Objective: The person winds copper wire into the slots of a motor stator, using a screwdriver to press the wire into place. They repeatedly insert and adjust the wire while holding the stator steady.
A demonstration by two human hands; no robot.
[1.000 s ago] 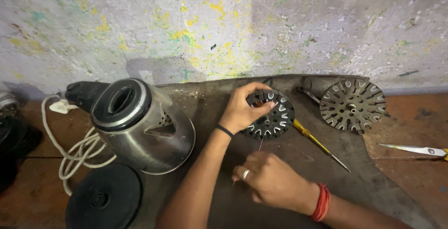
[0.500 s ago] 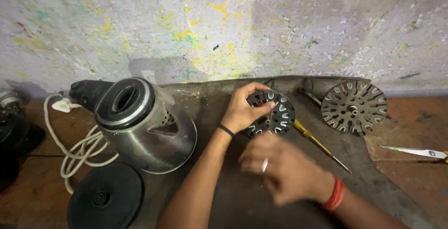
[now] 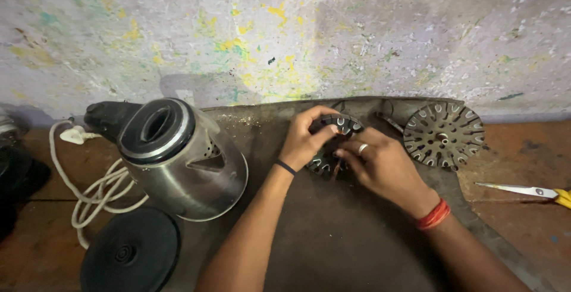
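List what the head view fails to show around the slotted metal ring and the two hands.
- Slotted metal ring, head view: mostly covered by the left hand and right hand; its centre is hidden.
- Whatever the right fingers pinch: too small and shadowed to tell.
- Scissors: handles cut off by the right edge.
- Dark objects at far left: cut off by the left edge, unidentifiable.
- Kettle interior: too dark.

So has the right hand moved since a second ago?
Yes. The right hand has gone up the dark mat toward the wall, onto the slotted metal ring held by the left hand.
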